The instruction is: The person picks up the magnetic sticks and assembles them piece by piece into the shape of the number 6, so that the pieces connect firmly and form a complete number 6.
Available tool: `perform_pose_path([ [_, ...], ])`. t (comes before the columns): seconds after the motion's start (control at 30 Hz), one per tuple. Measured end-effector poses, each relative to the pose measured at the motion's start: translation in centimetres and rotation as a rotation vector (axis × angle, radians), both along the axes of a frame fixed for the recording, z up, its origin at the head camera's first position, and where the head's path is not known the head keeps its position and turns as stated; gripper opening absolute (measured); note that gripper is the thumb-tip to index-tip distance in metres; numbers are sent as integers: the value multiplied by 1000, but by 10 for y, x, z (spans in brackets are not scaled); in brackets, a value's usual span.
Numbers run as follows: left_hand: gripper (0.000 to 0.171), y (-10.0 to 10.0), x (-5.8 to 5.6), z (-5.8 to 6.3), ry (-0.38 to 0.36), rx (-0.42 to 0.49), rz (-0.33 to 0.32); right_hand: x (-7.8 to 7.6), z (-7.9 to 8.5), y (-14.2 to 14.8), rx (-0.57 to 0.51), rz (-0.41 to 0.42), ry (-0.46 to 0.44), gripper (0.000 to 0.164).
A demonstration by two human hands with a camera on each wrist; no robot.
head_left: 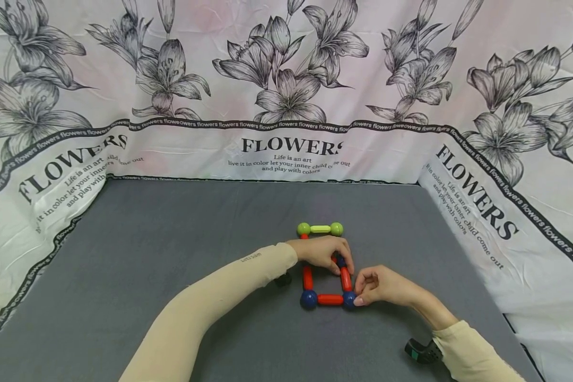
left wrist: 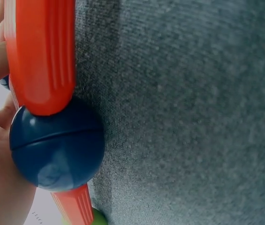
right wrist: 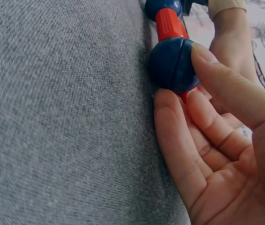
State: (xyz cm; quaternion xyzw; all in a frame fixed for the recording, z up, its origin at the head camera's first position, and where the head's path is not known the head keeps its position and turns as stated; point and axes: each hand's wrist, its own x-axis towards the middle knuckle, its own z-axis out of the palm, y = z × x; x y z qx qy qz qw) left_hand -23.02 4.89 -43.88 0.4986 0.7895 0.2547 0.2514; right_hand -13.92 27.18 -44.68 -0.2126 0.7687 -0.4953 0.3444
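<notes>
A flat frame of red rods (head_left: pixel 330 300) and blue balls lies on the grey table. My left hand (head_left: pixel 322 252) reaches over it, thumb and fingers around the far right blue ball (head_left: pixel 341 260). My right hand (head_left: pixel 387 285) pinches the near right blue ball (head_left: pixel 349 300) from the right, thumb on one side and fingertips on the other in the right wrist view. At the near left corner sits another blue ball (head_left: pixel 309 299). In the left wrist view, a blue ball (left wrist: pixel 57 150) joins red rods beside my left palm; my wrist hides it from the head view.
Beyond my left hand, a light green rod (head_left: pixel 320 229) links two green balls (head_left: pixel 303 229), the left one joined to a red rod. Flower-printed cloth (head_left: pixel 286 151) hangs behind and along both sides of the grey table (head_left: pixel 196 217).
</notes>
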Motion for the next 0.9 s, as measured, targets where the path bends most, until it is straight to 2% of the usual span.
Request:
perform_pose_path([
  [0.4,25,-4,-1,2,-53,-4,21,0,3,-2,1,-8,-7,38],
  [0.6,31,-9,-3,3,-60,12,-8,0,3,-3,-4,-8,-22,37],
  [0.67,34,-12,-3,5,-84,25,-6,0,3,-3,-9,-4,-25,36],
  [0.83,40,-32,1,10,-151,95,61,-1,4,-2,7,13,-9,32],
  [0.9,41,-45,4,14,-131,131,102,-2,6,0,28,15,35,28],
])
